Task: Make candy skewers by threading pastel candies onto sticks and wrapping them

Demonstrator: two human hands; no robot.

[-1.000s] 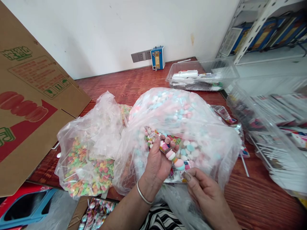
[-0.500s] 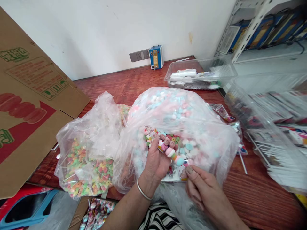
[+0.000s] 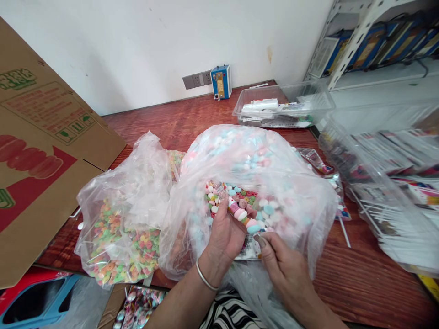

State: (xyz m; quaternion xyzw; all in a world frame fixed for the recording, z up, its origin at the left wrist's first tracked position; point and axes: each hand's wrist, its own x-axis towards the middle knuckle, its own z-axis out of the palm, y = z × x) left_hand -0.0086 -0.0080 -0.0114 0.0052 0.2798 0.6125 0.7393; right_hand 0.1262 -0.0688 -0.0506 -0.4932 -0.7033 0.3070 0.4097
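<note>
My left hand [image 3: 224, 235], with a silver bangle on the wrist, is closed around a small clear packet of candy [image 3: 240, 212] filled with pink, white and blue pieces. My right hand [image 3: 281, 265] pinches the packet's lower end between thumb and forefinger. Both hands sit at the mouth of a large clear plastic bag of pastel candies [image 3: 254, 160] on the wooden table [image 3: 178, 121]. To its left lies a second clear bag of colourful ring-shaped candies [image 3: 120, 233].
A big cardboard box flap [image 3: 44, 151] leans at the left. A clear tray with packets [image 3: 281, 107] stands at the back, a larger clear bin [image 3: 387, 183] at the right, and white shelving [image 3: 370, 36] behind. A blue device [image 3: 220, 82] sits by the wall socket.
My right hand has moved up a little and its thumb and finger now close on the packet's lower end. My left hand keeps holding the packet in about the same place.
</note>
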